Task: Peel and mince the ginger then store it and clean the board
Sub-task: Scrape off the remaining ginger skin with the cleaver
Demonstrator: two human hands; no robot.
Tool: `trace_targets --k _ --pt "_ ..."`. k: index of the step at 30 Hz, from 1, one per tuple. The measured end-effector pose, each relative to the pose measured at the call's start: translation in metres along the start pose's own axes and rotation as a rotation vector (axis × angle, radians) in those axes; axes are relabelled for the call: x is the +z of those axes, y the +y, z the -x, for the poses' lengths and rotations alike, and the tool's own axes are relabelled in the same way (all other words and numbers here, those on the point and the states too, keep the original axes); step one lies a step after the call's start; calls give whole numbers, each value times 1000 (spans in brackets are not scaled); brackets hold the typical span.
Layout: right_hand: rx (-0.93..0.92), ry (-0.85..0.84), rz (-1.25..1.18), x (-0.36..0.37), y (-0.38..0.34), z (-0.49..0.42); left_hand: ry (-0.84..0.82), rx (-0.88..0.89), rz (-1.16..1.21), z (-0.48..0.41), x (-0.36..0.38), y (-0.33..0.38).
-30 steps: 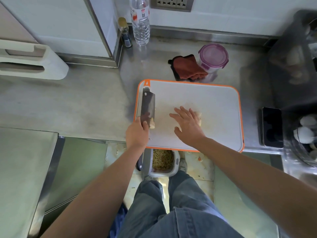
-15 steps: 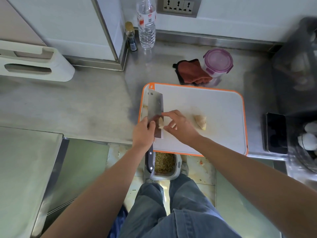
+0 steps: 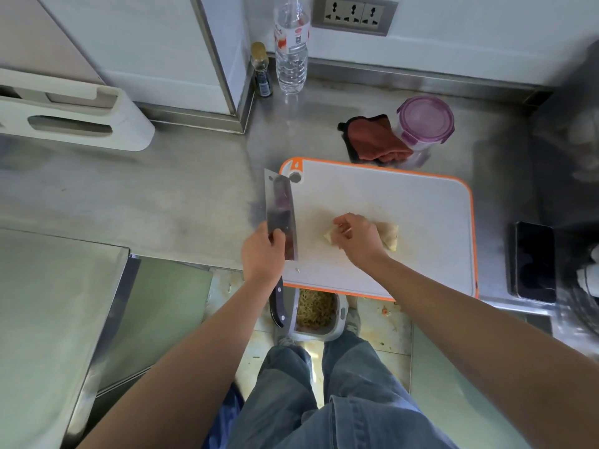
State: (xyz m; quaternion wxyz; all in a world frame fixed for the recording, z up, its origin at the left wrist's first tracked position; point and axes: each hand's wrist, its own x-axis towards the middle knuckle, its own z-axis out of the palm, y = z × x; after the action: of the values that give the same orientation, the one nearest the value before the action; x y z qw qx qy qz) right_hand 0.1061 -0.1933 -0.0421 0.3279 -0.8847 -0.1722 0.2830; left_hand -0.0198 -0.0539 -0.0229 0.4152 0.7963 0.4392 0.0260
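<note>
Here, the scene by label:

Ginger: a pale, roughly wedge-shaped piece [image 3: 387,236] lying on the board, near its middle, partly hidden under the right hand; one tip shows left of the knuckles, the larger end sticks out to the right.

Right hand: [image 3: 358,238] resting on the ginger, palm down, fingers [image 3: 343,223] curled over its left part and closed on it; the fingertips touch the ginger's left end.

Left hand: [image 3: 262,251] wrapped tight around the cleaver where blade meets handle, thumb pressed on the blade's flat.

Cleaver: [image 3: 280,215] blade pointing away from the person, along the board's left edge, well apart from the ginger; the dark handle sticks out behind the hand, past the worktop's front edge. Whether the blade rests on the board or is held above it cannot be told.

Board: [image 3: 421,205] white with an orange rim, flat on the worktop, its near edge at the worktop's front.

Worktop: [image 3: 162,196] steel.

Cloth: [image 3: 372,139] red-brown, crumpled just behind the board.

Tub: [image 3: 424,123] clear with a purple lid on, touching the cloth's right side.

Bottle: [image 3: 291,50] clear plastic, upright by the back wall, a small dark one [image 3: 261,71] just beside it.

Phone: [image 3: 531,260] dark, right of the board.

Bin: [image 3: 316,311] on the floor below the board's near edge, holding yellowish scraps.
</note>
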Motion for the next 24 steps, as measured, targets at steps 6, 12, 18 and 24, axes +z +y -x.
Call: trace_targets --k 6,12,18,24 --pt "-74 143 75 -20 4 3 -117 92 25 4 10 11" --pt "-88 119 58 -35 18 11 -286 320 -201 16 45 32" --pt "-139 20 101 -29 22 13 -41 214 -373 6 30 24" --pt "-153 -46 94 -18 3 13 65 56 -302 -3 5 4"
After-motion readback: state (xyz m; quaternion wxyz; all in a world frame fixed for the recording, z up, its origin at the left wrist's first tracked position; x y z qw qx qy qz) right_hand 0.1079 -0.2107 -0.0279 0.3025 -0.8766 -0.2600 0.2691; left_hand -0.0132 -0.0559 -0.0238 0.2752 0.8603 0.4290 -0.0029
